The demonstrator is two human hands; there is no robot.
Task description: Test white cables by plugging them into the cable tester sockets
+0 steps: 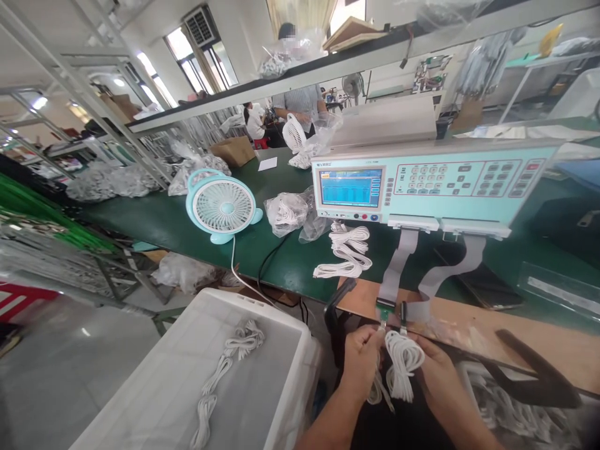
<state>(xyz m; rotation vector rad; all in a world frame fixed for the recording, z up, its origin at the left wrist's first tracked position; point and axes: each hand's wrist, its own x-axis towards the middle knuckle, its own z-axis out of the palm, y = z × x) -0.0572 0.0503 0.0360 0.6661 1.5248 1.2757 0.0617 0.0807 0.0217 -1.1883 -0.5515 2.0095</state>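
At the wooden board's near edge (469,325), both hands — left hand (363,356), right hand (434,369) — pinch a coiled white cable (402,362) hanging between them (plug ends upward, just under the ribbon connectors (391,310)).

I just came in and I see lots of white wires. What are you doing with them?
A person sits at a wooden board and holds a coiled white cable in both hands: left hand, right hand. The cable's ends are up at small connectors on grey ribbon cables from a pale green tester. More cables lie in a white bin.
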